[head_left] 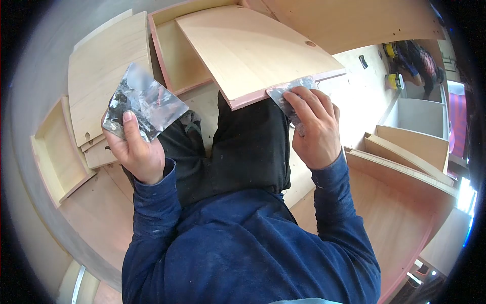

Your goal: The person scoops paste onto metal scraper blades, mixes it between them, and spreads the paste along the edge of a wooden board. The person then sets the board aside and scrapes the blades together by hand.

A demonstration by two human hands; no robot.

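Note:
A flat, shiny square plate (152, 104), smeared with whitish and dark residue, is held up in my left hand (136, 147), its thumb lying on the near corner. My right hand (316, 124) grips a smaller grey, smeared scraper (292, 99) against the pink-coated front edge of a light wooden panel (253, 48). That panel lies tilted over an open wooden drawer box (179, 61), just beyond my knees. The panel has a small round hole near its far right corner.
Stacked wooden panels (109, 76) and a shallow wooden tray (61, 149) are on the left. Large wooden boxes (395, 202) stand at the right. Farther back right, another person (417, 63) bends near yellow-and-black buckets (394, 81).

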